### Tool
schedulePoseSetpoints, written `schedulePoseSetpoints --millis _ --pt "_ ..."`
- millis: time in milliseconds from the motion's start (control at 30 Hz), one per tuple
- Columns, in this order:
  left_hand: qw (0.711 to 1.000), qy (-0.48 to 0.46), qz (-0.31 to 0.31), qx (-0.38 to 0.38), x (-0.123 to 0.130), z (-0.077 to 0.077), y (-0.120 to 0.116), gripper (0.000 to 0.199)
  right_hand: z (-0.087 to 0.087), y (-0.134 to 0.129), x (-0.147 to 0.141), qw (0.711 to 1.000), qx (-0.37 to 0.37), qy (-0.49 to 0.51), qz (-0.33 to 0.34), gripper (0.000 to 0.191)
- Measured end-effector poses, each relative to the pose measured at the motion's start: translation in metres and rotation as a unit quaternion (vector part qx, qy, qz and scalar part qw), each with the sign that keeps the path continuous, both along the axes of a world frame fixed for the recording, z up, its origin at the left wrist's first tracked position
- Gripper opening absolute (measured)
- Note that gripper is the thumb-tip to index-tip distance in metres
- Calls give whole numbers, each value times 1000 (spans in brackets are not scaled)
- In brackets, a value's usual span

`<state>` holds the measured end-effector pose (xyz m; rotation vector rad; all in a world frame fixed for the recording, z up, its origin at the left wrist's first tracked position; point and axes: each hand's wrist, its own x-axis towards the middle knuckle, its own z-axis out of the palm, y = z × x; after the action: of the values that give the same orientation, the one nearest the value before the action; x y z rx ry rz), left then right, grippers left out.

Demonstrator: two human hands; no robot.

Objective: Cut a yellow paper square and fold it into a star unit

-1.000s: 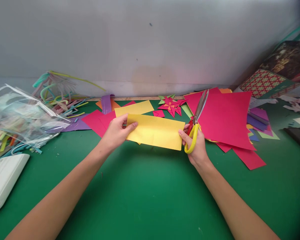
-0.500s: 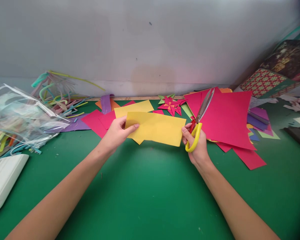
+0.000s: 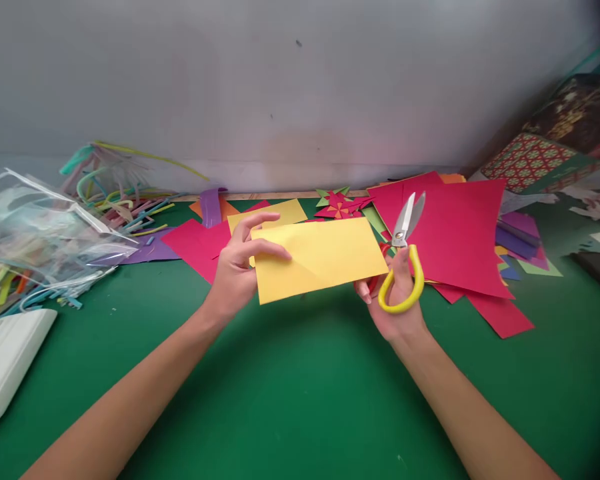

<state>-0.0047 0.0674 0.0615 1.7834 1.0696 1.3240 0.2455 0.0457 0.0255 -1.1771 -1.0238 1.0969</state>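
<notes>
A rectangular sheet of yellow paper (image 3: pixel 320 257) is held above the green table by my left hand (image 3: pixel 237 267), thumb and fingers gripping its left end. In my right hand (image 3: pixel 397 300) is a pair of scissors (image 3: pixel 401 293) with yellow and red handles, the blades pointing up and slightly parted. The right end of the sheet reaches the scissors' handles and hides part of my right fingers. Behind the sheet lies another yellow piece of paper (image 3: pixel 290 211), partly covered. Cut red and green paper stars (image 3: pixel 337 205) sit just beyond it.
Large red sheets (image 3: pixel 460 240) are piled at the right, with purple and green scraps beside them. More red paper (image 3: pixel 193 247) lies left of centre. A clear plastic bag (image 3: pixel 45 220) and several coloured strips rest at the left, near a white object (image 3: pixel 15 360). A grey wall (image 3: pixel 230 87) stands behind.
The yellow sheet has tilted, its right end rising and its left end dropping. My left fingers have spread on it. My right hand has turned, the scissor blades have parted, and its fingers have shifted under the sheet.
</notes>
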Motion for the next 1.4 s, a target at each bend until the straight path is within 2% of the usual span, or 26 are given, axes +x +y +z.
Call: schedulePoseSetpoints --millis 67,100,200,300,400,533,700,833,967,1067,1167,1233,1267,1333,1400 --pt "1000 -11 4 -20 1 0 2 10 -4 4 5 997 -27 76 -5 42" --pt "999 -28 12 -40 1 -2 3 20 -6 5 7 994 -34 100 -14 40" --pt "981 -107 34 -160 2 -8 5 54 -11 7 7 994 -15 84 -71 41" --pt "936 -166 -25 -309 1 -15 8 61 -12 5 4 994 17 31 -106 38" --pt "904 -196 -86 -370 1 -17 7 70 -14 3 2 992 36 6 -120 36" --pt "910 -174 -77 -369 6 -20 3 51 -15 2 2 991 48 -9 -126 34" --pt "935 -119 -48 -331 5 -22 3 44 -14 2 3 990 52 -9 -130 33" --pt "951 -96 -31 -293 3 -17 4 41 -13 2 4 990 53 -12 -129 33" --pt "966 -47 12 -254 0 -10 4 33 -8 0 1 993 47 -13 -109 35" --pt "975 -19 32 -221 -8 -5 8 29 0 -3 0 996 38 16 -77 36" --pt "976 -49 74 -196 -20 -1 18 28 11 -9 1 997 53 44 -20 42" --pt "974 -86 104 -183 -28 0 25 28 17 -16 0 995 46 59 71 52" --pt "972 -104 116 -174 -32 1 28 29 19 -19 -1 987 24 67 145 58" --pt "970 -127 130 -160 -36 2 32 31 19 -28 -7 959 -22 90 268 65" --pt "970 -141 137 -143 -38 4 32 32 16 -37 -14 930 -50 82 354 71"
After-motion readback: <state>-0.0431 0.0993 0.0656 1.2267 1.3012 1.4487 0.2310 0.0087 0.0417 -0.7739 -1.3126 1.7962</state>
